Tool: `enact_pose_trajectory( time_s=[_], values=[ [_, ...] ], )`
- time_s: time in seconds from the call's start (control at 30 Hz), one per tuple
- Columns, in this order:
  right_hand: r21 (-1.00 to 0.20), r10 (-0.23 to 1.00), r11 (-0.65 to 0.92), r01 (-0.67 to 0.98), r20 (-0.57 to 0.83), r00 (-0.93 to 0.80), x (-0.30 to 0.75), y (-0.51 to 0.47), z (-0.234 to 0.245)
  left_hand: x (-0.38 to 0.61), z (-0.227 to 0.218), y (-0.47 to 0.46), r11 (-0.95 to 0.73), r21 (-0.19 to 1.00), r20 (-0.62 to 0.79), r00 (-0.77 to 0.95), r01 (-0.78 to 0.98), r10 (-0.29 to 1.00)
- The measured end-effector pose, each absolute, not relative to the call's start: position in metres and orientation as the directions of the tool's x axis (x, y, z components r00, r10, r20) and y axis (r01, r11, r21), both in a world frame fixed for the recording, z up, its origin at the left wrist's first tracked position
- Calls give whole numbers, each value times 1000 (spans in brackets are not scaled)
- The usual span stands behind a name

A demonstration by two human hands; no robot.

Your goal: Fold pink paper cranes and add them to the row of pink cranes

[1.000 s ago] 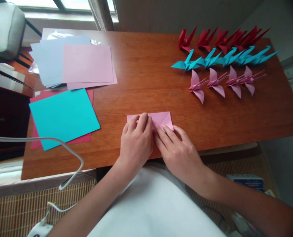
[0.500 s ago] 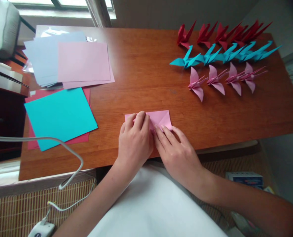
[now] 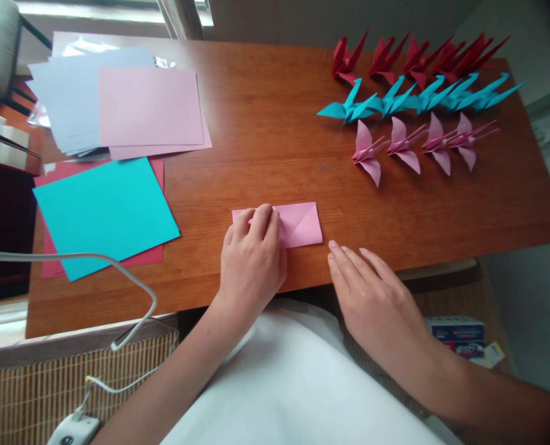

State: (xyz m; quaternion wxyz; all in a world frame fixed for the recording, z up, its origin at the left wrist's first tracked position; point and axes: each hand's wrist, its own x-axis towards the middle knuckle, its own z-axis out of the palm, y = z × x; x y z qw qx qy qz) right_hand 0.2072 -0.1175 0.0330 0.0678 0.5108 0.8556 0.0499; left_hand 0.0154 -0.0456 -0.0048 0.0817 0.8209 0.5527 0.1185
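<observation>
A folded pink paper (image 3: 300, 224) lies flat on the wooden table (image 3: 266, 142) near its front edge. My left hand (image 3: 253, 259) rests on the paper's left half, its fingers curled and pressing it down. My right hand (image 3: 372, 293) hovers by the table's front edge, to the right of the paper and apart from it, with its fingers stretched out and nothing in them.
Rows of folded paper cranes sit at the back right: red (image 3: 414, 59), teal (image 3: 418, 102), pink (image 3: 414, 145). Flat sheets lie at the left: pink (image 3: 149, 108), pale blue (image 3: 66, 105), teal (image 3: 103, 213) over red. A white cable (image 3: 131, 290) hangs at the front left.
My right hand has lifted off the pink paper and drawn back to the right and toward me. My left hand stays pressed on the paper.
</observation>
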Motion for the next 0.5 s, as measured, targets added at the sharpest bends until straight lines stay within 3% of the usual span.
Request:
enact_pose_trajectory(
  time_s=[0.2,0.5],
  values=[
    [66,844,533,843,28,-536,186,-100,32,15,-6,-46,-382,256,102,368,888,924],
    [115,880,473,873,-7,-476,172,-99,12,15,-7,-45,-398,247,115,381,884,917]
  ],
)
